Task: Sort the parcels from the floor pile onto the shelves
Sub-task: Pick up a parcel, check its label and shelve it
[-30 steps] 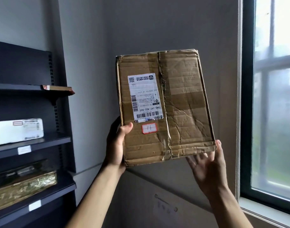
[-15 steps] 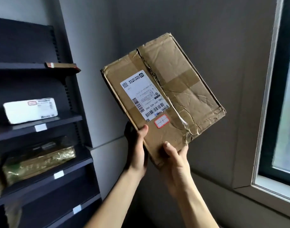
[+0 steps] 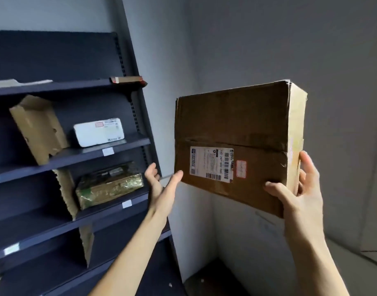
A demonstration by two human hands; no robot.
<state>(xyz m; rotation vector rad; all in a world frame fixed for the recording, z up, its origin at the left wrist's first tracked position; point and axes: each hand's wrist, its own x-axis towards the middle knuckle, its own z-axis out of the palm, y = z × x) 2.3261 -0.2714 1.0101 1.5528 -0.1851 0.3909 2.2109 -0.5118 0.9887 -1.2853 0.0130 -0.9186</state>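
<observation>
I have the cardboard box (image 3: 236, 144) up in the air to the right of the shelves (image 3: 127, 144), well apart from them, with its label (image 3: 211, 163) facing me and the box tilted down toward the right. My right hand (image 3: 298, 195) is grasping its near right corner, thumb on the labelled face and the fingers (image 3: 307, 165) wrapped round the side. My left hand (image 3: 162, 186) is released, palm up with fingers spread; its thumb tip is just beside the low left corner of the box, and I cannot tell if it touches. One corner grip looks weak for a box this broad, so I would get the left palm flat under the low edge before swinging it left, then level it and slide it in bottom first, releasing only once it rests on a board. The shelves are split by cardboard dividers (image 3: 38, 127). Right of the divider on the second board lies a white parcel (image 3: 99, 132); below it, right of the next divider, sits a gold-green wrapped parcel (image 3: 109, 185). A flat brown parcel (image 3: 127, 79) lies at the right end of the top board. I judge the box too bulky to share a bay with either lower parcel, so I would aim elsewhere
</observation>
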